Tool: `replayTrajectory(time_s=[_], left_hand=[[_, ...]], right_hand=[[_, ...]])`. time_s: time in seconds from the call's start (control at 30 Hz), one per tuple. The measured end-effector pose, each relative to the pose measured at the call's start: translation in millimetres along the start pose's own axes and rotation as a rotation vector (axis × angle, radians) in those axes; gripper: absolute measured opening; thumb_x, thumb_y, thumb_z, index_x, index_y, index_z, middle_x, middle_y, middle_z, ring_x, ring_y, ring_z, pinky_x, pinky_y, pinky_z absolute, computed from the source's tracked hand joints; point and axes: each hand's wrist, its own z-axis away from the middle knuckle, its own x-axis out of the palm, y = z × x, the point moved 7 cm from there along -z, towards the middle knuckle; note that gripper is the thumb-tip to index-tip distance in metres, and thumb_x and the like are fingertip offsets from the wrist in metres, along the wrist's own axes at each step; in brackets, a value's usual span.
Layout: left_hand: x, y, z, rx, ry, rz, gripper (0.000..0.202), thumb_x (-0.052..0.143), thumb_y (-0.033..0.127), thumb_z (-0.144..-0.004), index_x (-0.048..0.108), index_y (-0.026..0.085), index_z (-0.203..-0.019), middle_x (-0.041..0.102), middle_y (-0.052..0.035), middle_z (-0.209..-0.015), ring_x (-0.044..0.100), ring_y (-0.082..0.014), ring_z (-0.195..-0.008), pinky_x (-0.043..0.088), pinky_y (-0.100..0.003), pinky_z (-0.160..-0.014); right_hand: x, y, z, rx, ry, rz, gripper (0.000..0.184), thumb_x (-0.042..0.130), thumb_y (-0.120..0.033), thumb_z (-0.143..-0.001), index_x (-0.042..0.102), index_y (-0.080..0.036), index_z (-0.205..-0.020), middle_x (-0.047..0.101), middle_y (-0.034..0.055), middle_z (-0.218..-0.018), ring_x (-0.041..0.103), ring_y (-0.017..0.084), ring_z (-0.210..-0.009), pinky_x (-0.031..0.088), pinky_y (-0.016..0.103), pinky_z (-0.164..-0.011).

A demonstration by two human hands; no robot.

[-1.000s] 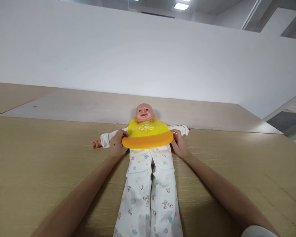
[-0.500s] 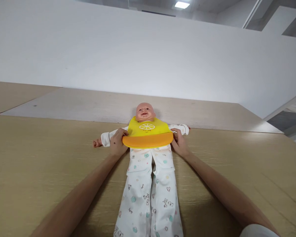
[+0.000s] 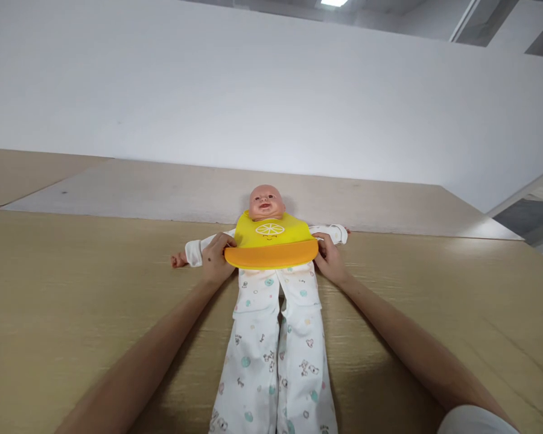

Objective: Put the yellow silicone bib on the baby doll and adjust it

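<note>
A baby doll [image 3: 266, 202] lies on its back, dressed in white printed clothes [image 3: 257, 361], its arms stretched out sideways. Around its neck and over its chest is a yellow bib [image 3: 248, 232] with a white citrus slice design and an orange pocket [image 3: 271, 257] along the bottom. My left hand [image 3: 218, 258] is closed at the bib's left edge, by the pocket's corner. At the opposite corner, my right hand [image 3: 329, 258] pinches the right edge. The fingertips of both hands are partly hidden by the bib.
The doll rests on a light wooden table [image 3: 95, 289]. Behind its head runs a paler strip [image 3: 172, 187], and a white wall [image 3: 271, 96] rises at the back. An opening to a darker area [image 3: 534, 211] shows at the far right.
The camera view has tilted slightly downward. Both hands stay at the bib's two sides, and the doll and bib look unmoved.
</note>
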Motion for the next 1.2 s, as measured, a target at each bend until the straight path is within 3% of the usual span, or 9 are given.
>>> replayTrajectory(time_s=[0.83, 1.03, 1.1, 1.2], left_hand=[[-0.8, 6.1, -0.4, 0.036, -0.039, 0.013, 0.01, 0.052, 0.012, -0.067, 0.049, 0.021, -0.066, 0.054, 0.0001, -0.063, 0.05, -0.015, -0.058, 0.036, -0.028, -0.055], [0.0, 6.0, -0.3, 0.049, -0.034, 0.005, 0.009, 0.051, 0.011, -0.067, 0.05, 0.021, -0.065, 0.055, 0.0002, -0.063, 0.05, -0.0144, -0.059, 0.037, -0.027, -0.055], [-0.3, 7.4, -0.4, 0.068, -0.033, 0.004, 0.01, 0.051, 0.01, -0.067, 0.05, 0.02, -0.066, 0.055, 0.0002, -0.064, 0.05, -0.0139, -0.059, 0.037, -0.026, -0.055], [-1.0, 9.1, -0.8, 0.086, -0.033, 0.008, 0.011, 0.05, 0.009, -0.067, 0.051, 0.02, -0.067, 0.056, 0.0002, -0.065, 0.05, -0.0136, -0.059, 0.036, -0.026, -0.055]], right_hand=[[-3.2, -2.6, -1.1, 0.068, 0.04, -0.069, 0.037, 0.049, -0.039, -0.09, 0.046, -0.018, -0.12, 0.06, 0.0005, -0.078, 0.056, 0.013, -0.067, 0.044, 0.024, -0.062], [-22.6, 2.3, -3.0, 0.01, 0.226, 0.032, 0.027, 0.046, -0.031, -0.087, 0.051, -0.018, -0.11, 0.05, -0.0036, -0.065, 0.047, 0.011, -0.056, 0.041, 0.024, -0.057], [-32.9, 0.9, -5.3, -0.044, 0.276, 0.159, 0.026, 0.045, -0.03, -0.088, 0.052, -0.017, -0.109, 0.056, -0.0007, -0.069, 0.052, 0.013, -0.062, 0.046, 0.028, -0.066], [-41.6, -8.7, -10.2, -0.209, 0.242, 0.416, 0.03, 0.049, -0.033, -0.089, 0.054, -0.017, -0.114, 0.067, 0.0066, -0.091, 0.062, 0.02, -0.093, 0.046, 0.04, -0.092]])
